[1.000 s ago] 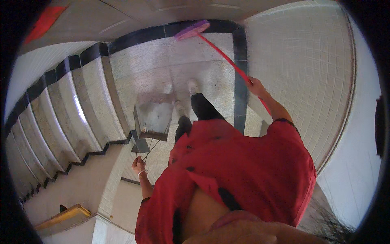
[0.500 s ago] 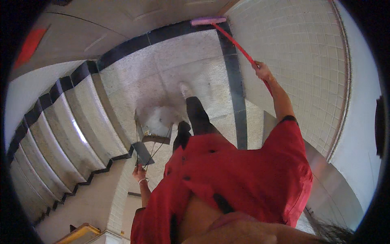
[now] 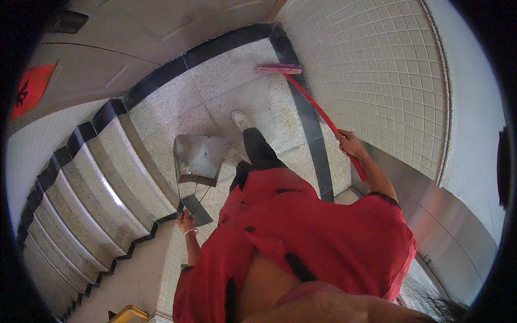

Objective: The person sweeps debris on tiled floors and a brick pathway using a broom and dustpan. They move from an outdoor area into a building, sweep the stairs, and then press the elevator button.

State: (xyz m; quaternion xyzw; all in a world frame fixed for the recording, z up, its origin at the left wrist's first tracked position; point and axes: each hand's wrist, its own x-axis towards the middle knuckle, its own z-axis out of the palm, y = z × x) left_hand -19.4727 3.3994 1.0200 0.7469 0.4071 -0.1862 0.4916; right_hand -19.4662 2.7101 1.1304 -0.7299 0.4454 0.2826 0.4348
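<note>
My right hand (image 3: 350, 144) is wrapped round the red handle of a broom (image 3: 318, 110), out to the right with the arm bent. The broom's pink and purple head (image 3: 279, 69) rests near the dark floor border at the right wall, bristles facing away from me. Low on the left, my left hand (image 3: 186, 222) grips the thin wire handle of a metal dustpan (image 3: 196, 153). Some small bits of litter lie in the pan, close to its near edge. My feet, in light shoes (image 3: 240, 119), stand just right of the dustpan; one is partly hidden by my leg.
Stone stairs (image 3: 102, 188) with dark edging run along the left. A tiled wall (image 3: 371, 70) bounds the right side, and a grey door (image 3: 145, 32) stands at the far side. A dark square tile (image 3: 197, 211) lies beside my left hand.
The broom head has come back from the far corner toward me, and my right hand has drawn nearer my body. The dustpan appears slightly farther left. Both hands keep their holds.
</note>
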